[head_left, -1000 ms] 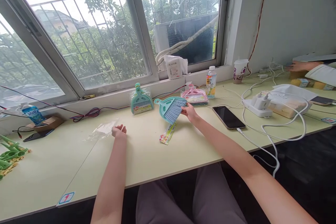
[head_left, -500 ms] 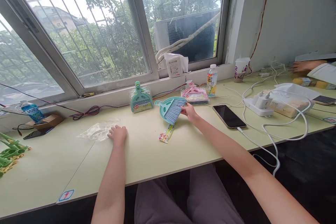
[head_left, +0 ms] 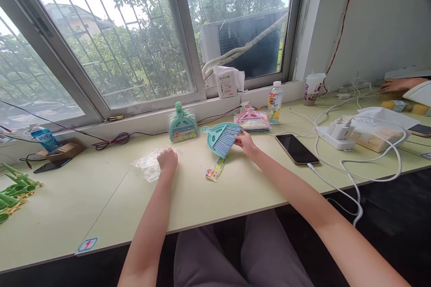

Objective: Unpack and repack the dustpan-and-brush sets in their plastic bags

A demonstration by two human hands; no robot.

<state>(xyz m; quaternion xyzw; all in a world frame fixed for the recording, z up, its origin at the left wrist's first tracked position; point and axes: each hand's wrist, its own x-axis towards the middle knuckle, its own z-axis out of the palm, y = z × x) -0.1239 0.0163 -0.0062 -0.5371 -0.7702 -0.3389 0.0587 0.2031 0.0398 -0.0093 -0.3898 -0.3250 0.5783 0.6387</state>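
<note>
My right hand (head_left: 247, 143) grips the edge of a small teal dustpan (head_left: 211, 136) with its blue-bristled brush (head_left: 225, 141) lying against it, tilted over the table. Beneath them a colourful card label (head_left: 215, 172) lies on the tabletop. My left hand (head_left: 167, 160) is closed on the edge of a crumpled clear plastic bag (head_left: 147, 166) resting on the table; the fingertips are partly hidden. Behind, a wrapped green dustpan set (head_left: 182, 125) leans against the sill, and wrapped pink dustpan sets (head_left: 252, 120) are stacked to its right.
Right of my hand lie a phone (head_left: 296, 149), white cables and a power strip (head_left: 335, 136), with a tissue pack (head_left: 373, 134) beyond. A drink bottle (head_left: 275, 103) and a cup (head_left: 313, 89) stand behind. Green plastic parts (head_left: 15, 190) lie far left. Another person's hand (head_left: 399, 84) shows far right.
My left hand has closed into a fist and moved right, dragging the plastic bag with it. My right hand still holds the dustpan and brush in nearly the same place.
</note>
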